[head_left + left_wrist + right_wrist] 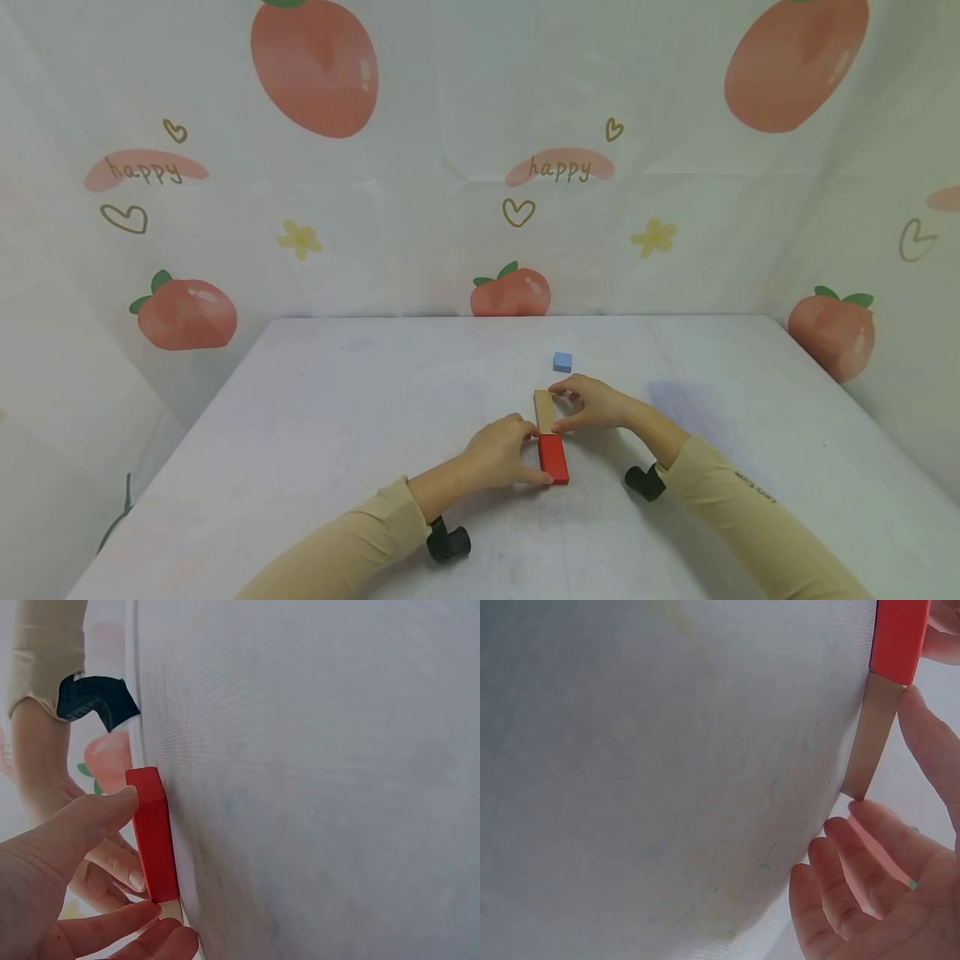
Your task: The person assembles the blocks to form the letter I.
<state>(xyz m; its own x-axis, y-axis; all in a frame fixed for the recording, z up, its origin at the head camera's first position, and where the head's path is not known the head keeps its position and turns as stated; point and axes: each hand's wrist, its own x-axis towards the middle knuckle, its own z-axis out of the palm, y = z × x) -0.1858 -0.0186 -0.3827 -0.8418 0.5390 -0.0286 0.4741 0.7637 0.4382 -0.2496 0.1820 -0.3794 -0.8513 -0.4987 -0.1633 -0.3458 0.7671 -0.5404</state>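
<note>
A red rectangular block (553,460) lies on the table, end to end with a natural-wood block (543,410). My left hand (495,452) pinches the red block lengthwise, thumb at its near end and fingers by the seam, as the left wrist view shows on the red face (154,840). With thumb and index finger, my right hand (596,404) pinches the wooden block at its two ends. In the right wrist view the wooden block (873,739) butts against the red one (900,641), and the other right fingers are spread apart.
A small blue block (562,362) stands on the white table (360,400) beyond the wooden block. Behind the table hangs a backdrop printed with fruit, hearts and flowers. Black wrist devices (448,543) sit below both sleeves.
</note>
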